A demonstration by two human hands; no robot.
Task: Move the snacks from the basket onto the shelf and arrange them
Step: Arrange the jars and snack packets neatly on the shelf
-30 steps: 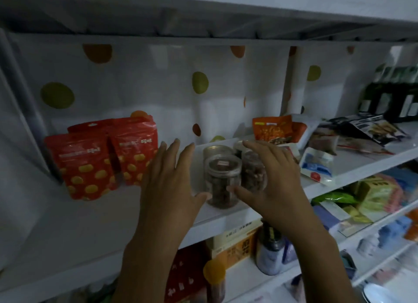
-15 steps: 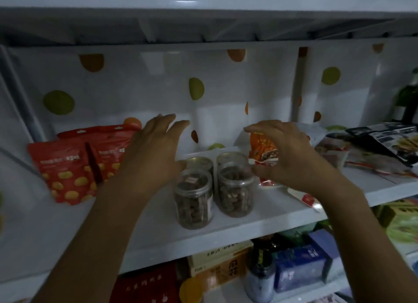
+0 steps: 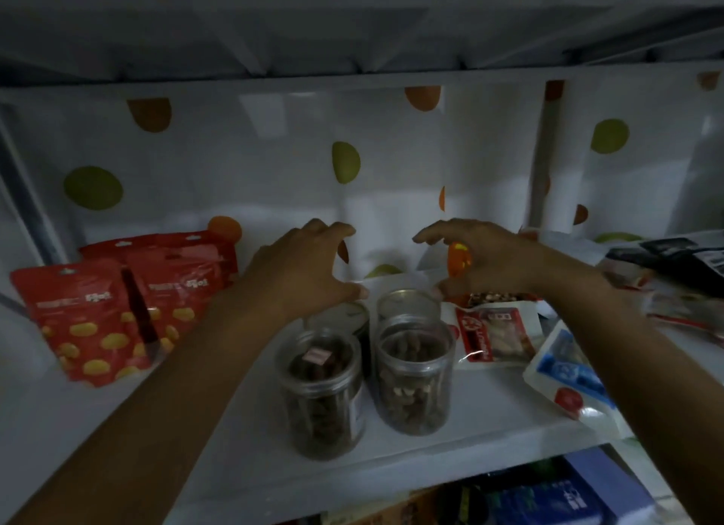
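Head view: four jars (image 3: 411,371); left hand (image 3: 301,273), right hand (image 3: 497,262) above.

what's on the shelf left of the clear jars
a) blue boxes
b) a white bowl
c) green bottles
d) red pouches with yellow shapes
d: red pouches printed with yellow shapes stand on the shelf, to the left of the clear jars.

Pretty dim in here, kinda greyish light. Glossy white backing sheet with green and orange polka dots (image 3: 274,164) behind a plain white shelf board (image 3: 117,426). Grey underside of the next shelf up (image 3: 352,27) overhead, grey metal upright (image 3: 23,195) far left.
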